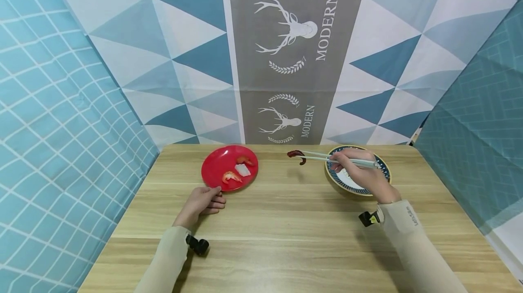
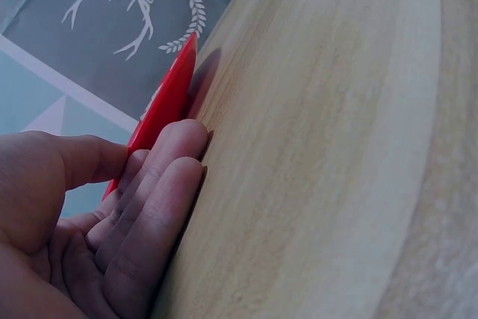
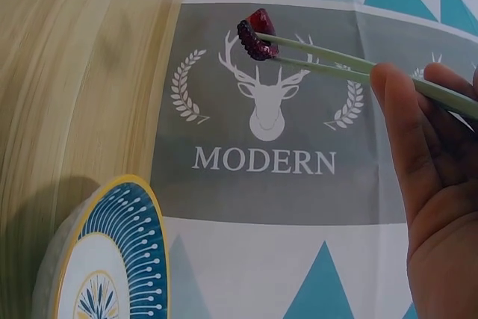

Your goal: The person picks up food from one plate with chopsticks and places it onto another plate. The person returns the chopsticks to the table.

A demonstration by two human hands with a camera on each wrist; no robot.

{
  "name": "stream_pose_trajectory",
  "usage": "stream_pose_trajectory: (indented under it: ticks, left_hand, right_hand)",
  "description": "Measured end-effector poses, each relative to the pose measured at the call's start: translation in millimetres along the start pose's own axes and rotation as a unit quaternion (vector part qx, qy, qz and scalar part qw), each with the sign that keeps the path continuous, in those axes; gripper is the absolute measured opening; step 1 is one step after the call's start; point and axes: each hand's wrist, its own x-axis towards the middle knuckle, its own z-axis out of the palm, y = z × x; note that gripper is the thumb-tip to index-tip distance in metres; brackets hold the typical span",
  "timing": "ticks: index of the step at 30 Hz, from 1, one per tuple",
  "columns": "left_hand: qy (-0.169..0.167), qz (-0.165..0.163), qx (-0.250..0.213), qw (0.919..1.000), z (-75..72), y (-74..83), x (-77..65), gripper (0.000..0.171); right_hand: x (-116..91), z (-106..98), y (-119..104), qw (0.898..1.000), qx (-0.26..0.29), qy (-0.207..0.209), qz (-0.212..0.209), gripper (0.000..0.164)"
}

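My left hand [image 1: 203, 201] pinches the near rim of a red plate [image 1: 213, 170], thumb on top and fingers under it in the left wrist view. On that plate lie a shrimp [image 1: 232, 177], a white piece of food [image 1: 243, 170] and an orange-red piece [image 1: 245, 160]. Pale green chopsticks [image 1: 316, 157] are held in my right hand [image 1: 361, 170] above a blue-patterned dish [image 1: 350, 188]. Between their tips hangs a dark red curled piece [image 3: 258, 48] with sucker-like bumps, like an octopus tentacle, clear of the table. My right hand partly hides the dish.
The wooden table [image 1: 282, 229] carries both dishes near its back edge. Behind it stands a patterned cloth backdrop [image 1: 282, 75]. A blue tiled-pattern cloth [image 1: 61, 125] borders the left side, and a teal cloth [image 1: 474, 134] the right.
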Motion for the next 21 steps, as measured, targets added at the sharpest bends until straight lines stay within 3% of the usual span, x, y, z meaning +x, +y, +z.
stream_pose_trajectory:
  ticks: [10, 21]
  left_hand:
    - [0.001, -0.004, -0.003, 1.0000, 0.7, -1.5, 1.0, 0.039]
    - [0.003, -0.004, -0.003, 1.0000, -0.4, -1.3, 1.6, 0.040]
  right_hand:
    - [3.0, 5.1, 0.5, 0.999, -0.017, 0.002, -0.040, 0.024]
    - [7.5, 9.8, -3.5, 0.999, -0.021, -0.009, -0.029, 0.024]
